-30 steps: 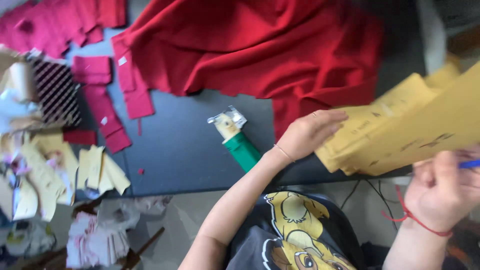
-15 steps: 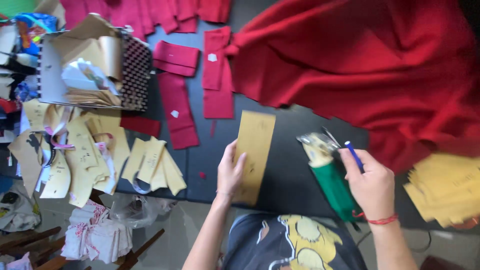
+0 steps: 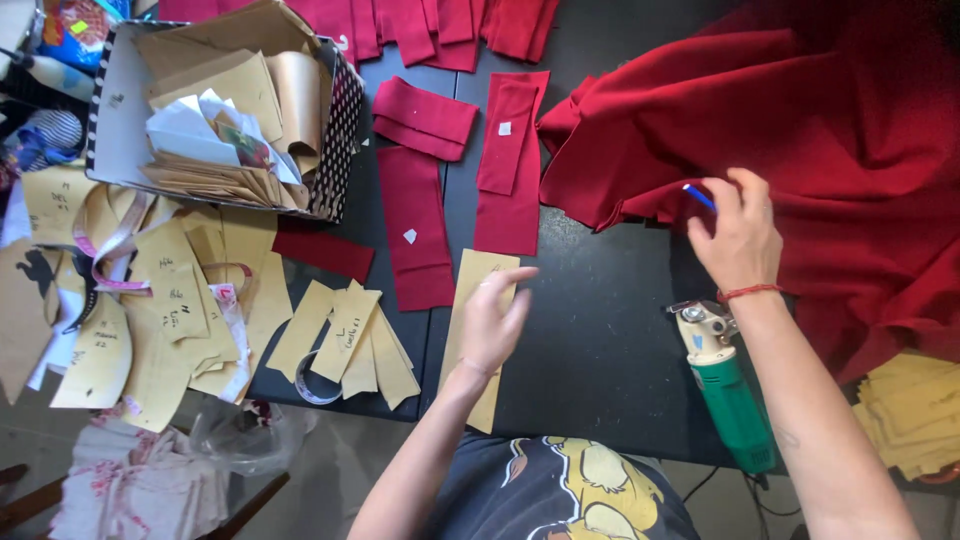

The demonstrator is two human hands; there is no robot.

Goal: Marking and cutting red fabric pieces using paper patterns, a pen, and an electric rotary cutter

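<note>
So the left hand (image 3: 495,325) is lying flat with fingers spread loose on a long tan paper pattern strip (image 3: 470,300). It's not gripping anything, just pressing down on the upper half of the strip. The strip's long axis runs roughly 12 to 6, tipped a hair toward 1 at the top, and its bottom end pokes out past the wrist toward the near edge of the dark table (image 3: 600,350).

The right hand (image 3: 735,235) is off at about 2 o'clock from the left one, well apart from it. It's pinched around a blue pen (image 3: 699,196), tip pointing up toward 10 or 11, and the hand sits right at the edge of the big red fabric (image 3: 830,150), touching the folded hem there. Can't tell if any fingers actually have hold of the cloth.

Going outward from the strip: the fabric edge lies at about 2 o'clock from it, with bare table between. So the right hand is the one on the cloth and the left is the one on the pattern.

Just at 11 to 12 from the strip are cut red rectangles (image 3: 415,230) laid parallel to it, same up-down direction. At 4 o'clock from the right hand, just below the wrist, a green-handled electric cutter (image 3: 730,395) rests on the table, blade end toward 12. More tan pattern pieces (image 3: 350,340) sit at 9 from the left hand.
</note>
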